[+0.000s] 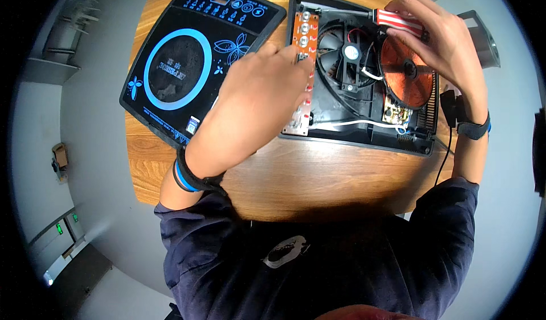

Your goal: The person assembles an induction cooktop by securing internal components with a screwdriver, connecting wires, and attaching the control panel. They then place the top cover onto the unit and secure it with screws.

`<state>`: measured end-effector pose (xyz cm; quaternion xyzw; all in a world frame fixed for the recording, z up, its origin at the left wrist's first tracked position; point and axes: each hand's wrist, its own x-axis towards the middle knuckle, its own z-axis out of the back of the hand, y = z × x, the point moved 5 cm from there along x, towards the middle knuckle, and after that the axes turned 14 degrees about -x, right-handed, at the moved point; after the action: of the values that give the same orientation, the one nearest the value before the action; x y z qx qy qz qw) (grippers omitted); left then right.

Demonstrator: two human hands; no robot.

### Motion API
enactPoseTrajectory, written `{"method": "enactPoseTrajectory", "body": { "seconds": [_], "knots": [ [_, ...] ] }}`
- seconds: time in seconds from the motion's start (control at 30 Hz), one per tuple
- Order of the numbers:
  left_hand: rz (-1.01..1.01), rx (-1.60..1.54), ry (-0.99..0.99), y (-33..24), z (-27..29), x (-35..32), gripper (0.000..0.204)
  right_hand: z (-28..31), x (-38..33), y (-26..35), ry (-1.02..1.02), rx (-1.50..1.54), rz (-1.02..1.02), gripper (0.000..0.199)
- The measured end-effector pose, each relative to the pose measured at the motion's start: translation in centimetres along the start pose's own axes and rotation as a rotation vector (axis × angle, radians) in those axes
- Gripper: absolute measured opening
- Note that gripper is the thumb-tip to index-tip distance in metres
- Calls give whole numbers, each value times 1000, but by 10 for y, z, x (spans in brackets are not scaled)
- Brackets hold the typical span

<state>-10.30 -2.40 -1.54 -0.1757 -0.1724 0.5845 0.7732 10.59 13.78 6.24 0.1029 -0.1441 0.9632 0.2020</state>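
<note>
Left hand (259,101) covers the circuit board (301,70); right grip (441,38) clasps the screwdriver (398,21).

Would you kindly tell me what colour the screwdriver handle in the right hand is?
The screwdriver handle is red with white stripes, seen in the head view.

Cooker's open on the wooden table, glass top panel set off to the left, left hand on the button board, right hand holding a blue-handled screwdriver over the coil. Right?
Nearly. In the head view the screwdriver in the right hand has a red-and-white striped handle, not blue. The rest holds: glass top panel lies left on the wooden table, left hand on the button board, copper coil below.
</note>
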Motion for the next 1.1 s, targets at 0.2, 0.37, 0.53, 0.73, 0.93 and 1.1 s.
{"method": "enactPoseTrajectory", "body": {
  "seconds": [0.2, 0.37, 0.53, 0.73, 0.93, 1.1],
  "knots": [
    [-5, -6, -85, 11, -7, 6, 47, 11, 5, 24, 98, -179, -87, 27],
    [-58, 4, -132, 10, -3, 3, 43, 5, -4, 12, 105, -67, -77, 28],
    [-186, -131, 6, 9, 9, -2, 39, 8, -11, 23, 145, -161, -153, 28],
    [-255, -225, 164, 2, 0, -10, 36, 13, -15, 26, 123, -125, -127, 28],
    [-316, -214, 178, 3, -3, -5, 31, 2, -20, 8, 156, -35, -111, 29],
    [-331, -228, 159, 2, -2, -5, 28, 12, -19, 26, 116, -152, -145, 29]
  ]
}}
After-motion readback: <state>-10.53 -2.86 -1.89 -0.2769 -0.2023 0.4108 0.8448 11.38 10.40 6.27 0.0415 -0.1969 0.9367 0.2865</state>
